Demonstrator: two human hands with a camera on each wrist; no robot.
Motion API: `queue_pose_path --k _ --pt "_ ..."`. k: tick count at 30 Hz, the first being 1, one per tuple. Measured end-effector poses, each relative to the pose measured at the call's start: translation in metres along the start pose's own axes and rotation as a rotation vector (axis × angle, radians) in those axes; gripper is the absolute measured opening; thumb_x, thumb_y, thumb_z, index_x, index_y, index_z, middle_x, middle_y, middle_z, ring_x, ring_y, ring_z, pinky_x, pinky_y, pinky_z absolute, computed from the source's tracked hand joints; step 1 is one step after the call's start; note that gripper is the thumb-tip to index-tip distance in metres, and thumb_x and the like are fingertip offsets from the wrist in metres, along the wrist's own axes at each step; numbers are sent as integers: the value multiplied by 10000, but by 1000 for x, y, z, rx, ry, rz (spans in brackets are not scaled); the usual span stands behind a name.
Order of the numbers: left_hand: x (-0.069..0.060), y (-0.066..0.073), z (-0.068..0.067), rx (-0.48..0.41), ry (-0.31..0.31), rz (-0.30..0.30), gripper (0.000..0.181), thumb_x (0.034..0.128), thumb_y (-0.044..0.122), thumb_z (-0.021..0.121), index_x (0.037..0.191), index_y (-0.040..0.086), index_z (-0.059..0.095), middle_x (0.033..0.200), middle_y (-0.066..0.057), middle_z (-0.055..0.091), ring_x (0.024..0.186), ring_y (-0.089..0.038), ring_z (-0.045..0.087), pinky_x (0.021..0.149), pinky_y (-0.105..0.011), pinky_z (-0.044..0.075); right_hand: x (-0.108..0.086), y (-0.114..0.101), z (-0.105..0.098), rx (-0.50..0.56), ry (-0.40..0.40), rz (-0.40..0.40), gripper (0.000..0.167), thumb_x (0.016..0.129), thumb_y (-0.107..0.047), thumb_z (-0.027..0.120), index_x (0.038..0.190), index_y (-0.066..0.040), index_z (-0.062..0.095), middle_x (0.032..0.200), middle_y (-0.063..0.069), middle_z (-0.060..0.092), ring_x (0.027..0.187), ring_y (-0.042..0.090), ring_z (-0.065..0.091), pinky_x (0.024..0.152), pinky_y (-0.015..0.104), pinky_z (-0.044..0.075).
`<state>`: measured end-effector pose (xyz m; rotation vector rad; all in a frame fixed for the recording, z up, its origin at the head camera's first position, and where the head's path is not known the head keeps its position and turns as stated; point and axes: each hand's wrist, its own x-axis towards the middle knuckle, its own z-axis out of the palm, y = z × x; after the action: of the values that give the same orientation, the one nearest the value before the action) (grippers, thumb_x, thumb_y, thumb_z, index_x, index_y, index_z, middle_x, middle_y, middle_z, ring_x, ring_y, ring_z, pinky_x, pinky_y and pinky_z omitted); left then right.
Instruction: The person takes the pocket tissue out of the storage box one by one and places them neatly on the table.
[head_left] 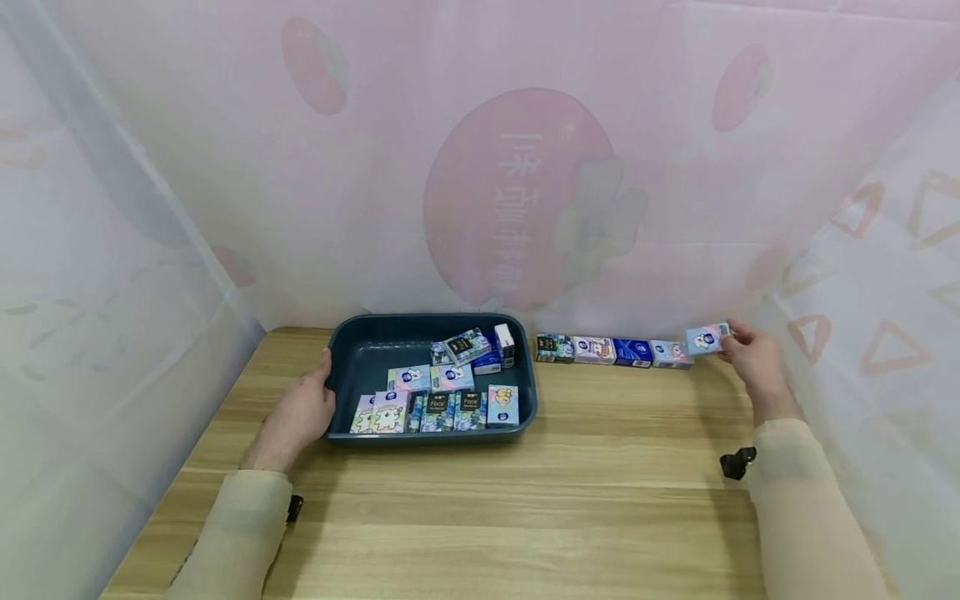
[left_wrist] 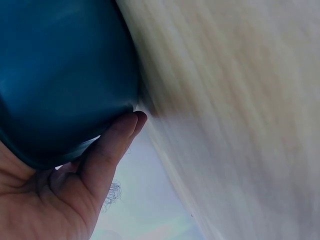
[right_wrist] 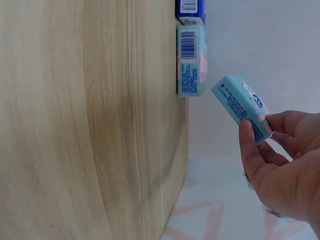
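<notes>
My left hand [head_left: 296, 412] grips the left side of a dark blue plastic basin [head_left: 427, 439]; its fingers [left_wrist: 107, 155] lie against the basin wall in the left wrist view. Inside the basin are several small tissue packs, among them a lilac pack [head_left: 390, 412] and a dark flowered pack [head_left: 438, 412]. At the far right, my right hand [head_left: 757, 362] pinches a light blue tissue pack [right_wrist: 242, 105] by one end between thumb and fingers. This pack is tilted and held just above and beyond the end of a row, apart from the last light blue pack [right_wrist: 190, 62].
The row along the back wall includes a dark flowered pack [head_left: 555, 348], a pink-white pack [head_left: 594, 350] and a dark blue pack [head_left: 632, 352]. A pale printed cloth [head_left: 375, 208] hangs behind the wooden table [head_left: 525, 517] and at both sides.
</notes>
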<state>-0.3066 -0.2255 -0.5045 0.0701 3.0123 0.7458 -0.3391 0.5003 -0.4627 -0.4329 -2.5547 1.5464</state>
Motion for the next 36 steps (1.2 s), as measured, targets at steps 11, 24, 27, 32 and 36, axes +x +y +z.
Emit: queue_pose_path --k 11,24,27,32,36 --pt "1 -5 3 1 6 13 771 1155 46 483 1842 -80 157 826 -123 571 597 -205 519 589 -368 465 20 21 -12 -151 36 79 578 1232 -140 473 1756 94 405 1699 409 514 851 -113 663 890 156 651" --pt "0 -2 1 9 1 -3 775 1164 59 483 1850 -61 142 1281 -394 712 665 -233 546 628 -373 474 29 26 -3 -290 67 131 533 1218 -150 527 1693 93 525 1553 364 659 908 53 703 714 163 582" --pt "1 -2 1 9 -1 -11 774 1166 60 484 1851 -59 143 1529 -437 634 686 -248 566 639 -379 483 30 29 -1 -317 77 111 535 1202 -156 554 1656 127 551 1536 395 664 912 91 708 717 168 565" --pt "2 -3 2 8 -3 -14 774 1165 57 482 1850 -60 142 1585 -449 599 698 -250 578 642 -378 489 25 32 2 -383 67 64 548 1177 -177 584 1579 196 580 1552 451 630 1257 458 686 967 404 569" --pt "1 -3 2 -3 2 -2 772 1162 54 480 1847 -66 144 1320 -399 703 663 -237 557 623 -376 481 23 33 6 -412 82 46 569 1138 -170 603 1553 219 586 1576 461 601 1451 599 587 1219 646 524"
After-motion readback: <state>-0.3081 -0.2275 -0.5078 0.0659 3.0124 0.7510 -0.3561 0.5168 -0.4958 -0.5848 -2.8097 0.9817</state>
